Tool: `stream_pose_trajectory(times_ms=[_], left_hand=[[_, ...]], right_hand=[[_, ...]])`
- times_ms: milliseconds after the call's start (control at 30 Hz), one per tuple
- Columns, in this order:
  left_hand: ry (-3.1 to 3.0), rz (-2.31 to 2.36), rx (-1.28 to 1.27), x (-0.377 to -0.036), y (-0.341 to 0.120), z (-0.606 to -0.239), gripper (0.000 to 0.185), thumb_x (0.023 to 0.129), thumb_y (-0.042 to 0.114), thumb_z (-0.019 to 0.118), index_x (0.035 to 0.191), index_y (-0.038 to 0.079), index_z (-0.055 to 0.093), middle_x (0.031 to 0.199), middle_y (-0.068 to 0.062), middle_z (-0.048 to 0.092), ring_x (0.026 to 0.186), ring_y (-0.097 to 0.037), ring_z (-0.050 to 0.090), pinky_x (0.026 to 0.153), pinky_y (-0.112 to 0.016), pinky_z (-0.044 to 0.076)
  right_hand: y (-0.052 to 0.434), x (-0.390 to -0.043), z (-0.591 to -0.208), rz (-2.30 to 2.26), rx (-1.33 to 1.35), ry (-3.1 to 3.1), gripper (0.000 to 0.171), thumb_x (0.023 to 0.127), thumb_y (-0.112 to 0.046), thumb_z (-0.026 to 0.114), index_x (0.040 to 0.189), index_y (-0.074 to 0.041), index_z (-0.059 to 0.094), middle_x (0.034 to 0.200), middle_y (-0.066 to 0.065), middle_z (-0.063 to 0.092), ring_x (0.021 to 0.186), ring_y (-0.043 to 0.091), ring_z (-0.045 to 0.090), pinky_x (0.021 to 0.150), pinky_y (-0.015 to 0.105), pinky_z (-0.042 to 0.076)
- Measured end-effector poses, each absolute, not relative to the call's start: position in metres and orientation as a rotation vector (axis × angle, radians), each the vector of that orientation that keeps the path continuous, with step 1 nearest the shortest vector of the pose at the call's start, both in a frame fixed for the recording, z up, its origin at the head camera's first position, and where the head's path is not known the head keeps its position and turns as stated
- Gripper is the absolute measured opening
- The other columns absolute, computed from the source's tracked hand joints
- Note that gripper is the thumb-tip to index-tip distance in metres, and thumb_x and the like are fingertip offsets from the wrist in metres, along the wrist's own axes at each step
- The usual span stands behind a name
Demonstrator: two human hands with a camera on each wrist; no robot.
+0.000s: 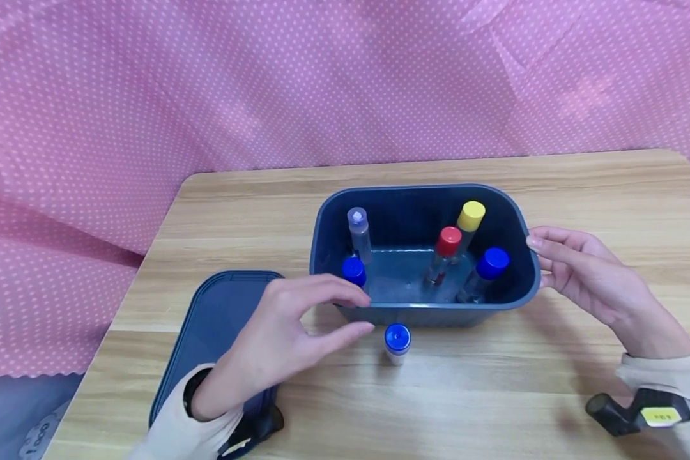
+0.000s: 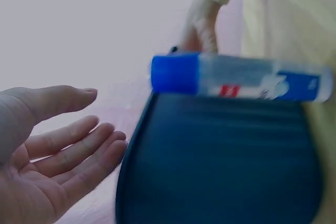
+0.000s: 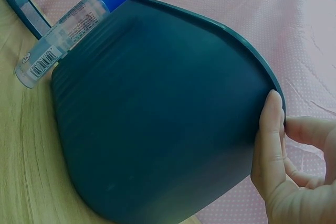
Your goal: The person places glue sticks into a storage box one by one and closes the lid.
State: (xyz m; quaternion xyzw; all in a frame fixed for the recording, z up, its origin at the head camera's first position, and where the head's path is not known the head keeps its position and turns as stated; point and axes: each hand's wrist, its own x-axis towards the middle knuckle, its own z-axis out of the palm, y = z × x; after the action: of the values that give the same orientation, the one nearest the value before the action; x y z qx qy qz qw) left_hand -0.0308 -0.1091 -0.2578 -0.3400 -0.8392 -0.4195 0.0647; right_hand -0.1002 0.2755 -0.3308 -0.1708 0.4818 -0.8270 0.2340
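A dark blue plastic bin (image 1: 402,316) stands on the wooden table. My right hand (image 1: 595,278) pinches its right rim, with the thumb at the rim (image 3: 278,90) and fingers outside. Just in front of the bin, a clear glue stick with a blue cap (image 1: 397,338) stands upright; its label shows in the left wrist view (image 2: 247,77). My left hand (image 1: 290,326) hovers left of this stick near the front rim, thumb and fingers apart, nothing between them. Inside the bin stand several tubes with blue, red (image 1: 449,241), yellow (image 1: 471,216) and pale purple (image 1: 358,220) tops.
A dark blue lid (image 1: 218,319) lies on the table at the left, partly under my left forearm. Behind the table (image 1: 609,191) hangs a pink dotted cloth (image 1: 345,83). Each wrist wears a black strapped device (image 1: 638,409).
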Motion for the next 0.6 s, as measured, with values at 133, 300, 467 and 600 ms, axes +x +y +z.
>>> stream_pose_trajectory(times_ms=[133,300,467,600], left_hand=[[-2.465,-1.279,-1.063,-0.023,-0.105,-0.266,0.032,0.075,0.011,0.082,0.105,0.009,0.07,0.104,0.0,0.071,0.1,-0.009,0.067,0.088,-0.025,0.054],[-2.444,-1.32,-1.052,-0.014,-0.105,-0.269,0.037,0.075,0.01,0.082,0.11,0.011,0.069,0.108,0.0,0.07,0.104,-0.01,0.065,0.089,-0.025,0.054],[-2.413,-1.379,-1.095,-0.008,-0.106,-0.278,0.035,0.078,0.007,0.079,0.111,0.009,0.068,0.108,-0.003,0.071,0.103,-0.013,0.066,0.087,-0.027,0.055],[-2.443,-1.435,-1.094,-0.005,-0.102,-0.291,0.039,0.079,0.006,0.078,0.116,0.008,0.066,0.112,-0.004,0.07,0.105,-0.014,0.066,0.089,-0.028,0.055]], right_hand=[[0.276,-0.1,-0.331,-2.271,-0.475,1.294,0.041,0.103,0.004,0.024,0.116,0.001,0.062,0.107,0.006,0.068,0.091,0.017,0.068,0.071,0.028,0.059],[0.276,-0.1,-0.331,-2.272,-0.479,1.31,0.041,0.103,0.003,0.024,0.118,0.0,0.062,0.109,0.006,0.068,0.094,0.017,0.068,0.073,0.029,0.059],[0.275,-0.1,-0.33,-2.276,-0.479,1.315,0.041,0.103,0.004,0.024,0.119,0.001,0.062,0.109,0.007,0.068,0.095,0.018,0.068,0.074,0.03,0.059],[0.275,-0.1,-0.33,-2.28,-0.473,1.311,0.041,0.103,0.004,0.024,0.118,0.001,0.062,0.109,0.007,0.068,0.095,0.018,0.068,0.073,0.03,0.059]])
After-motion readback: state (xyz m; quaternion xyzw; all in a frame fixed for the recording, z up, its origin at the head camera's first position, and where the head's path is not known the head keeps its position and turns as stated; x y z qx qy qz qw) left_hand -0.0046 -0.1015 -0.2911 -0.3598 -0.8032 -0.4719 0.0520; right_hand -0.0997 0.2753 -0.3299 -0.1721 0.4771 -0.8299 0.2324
